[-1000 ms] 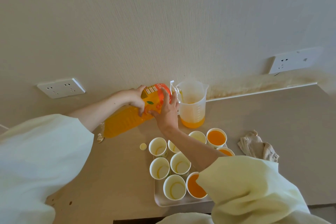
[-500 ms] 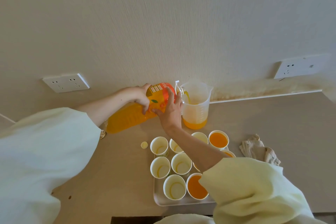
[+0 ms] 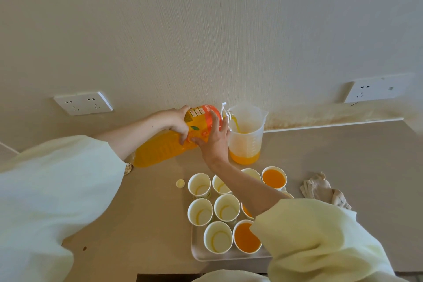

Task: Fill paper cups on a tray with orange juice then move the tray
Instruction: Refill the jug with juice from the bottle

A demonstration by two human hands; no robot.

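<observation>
bottle: big juice bottle [image 3: 158, 153] tipped on its side over the counter [image 3: 343, 155], neck pointing right into the jug's mouth, body mostly full of orange

left hand: left hand [image 3: 177, 120] comes in from the left, fingers wrapped over the top of the bottle at the label, gripping it

right hand: right hand [image 3: 215, 142] reaches up from the near right, fingers spread and curved round the label end by the neck with the thumb underneath, so it's gripping the bottle too

jug: clear measuring jug [image 3: 246, 139] standing upright at the far side by the wall, just right of the bottle, a layer of juice in the bottom

stream: thin stream of juice [image 3: 235, 125] running from the bottle mouth down inside the jug

tray: white tray [image 3: 199, 255] sits nearer than the jug, by the near edge of the counter, partly under the right sleeve

cups: paper cups packed close on the tray. Full cup [image 3: 274, 177] at the far right, another full cup [image 3: 247, 237] near the front, and the empty cups [image 3: 200, 212] fill the left side. A couple more are hidden by the arm, can't tell how full

cap: small pale bottle cap [image 3: 180, 183] lying on the counter just left of the tray

cloth: crumpled beige cloth [image 3: 322, 192] right of the tray

wall: one socket [image 3: 83, 103] far left, another socket [image 3: 377, 88] far right
</observation>
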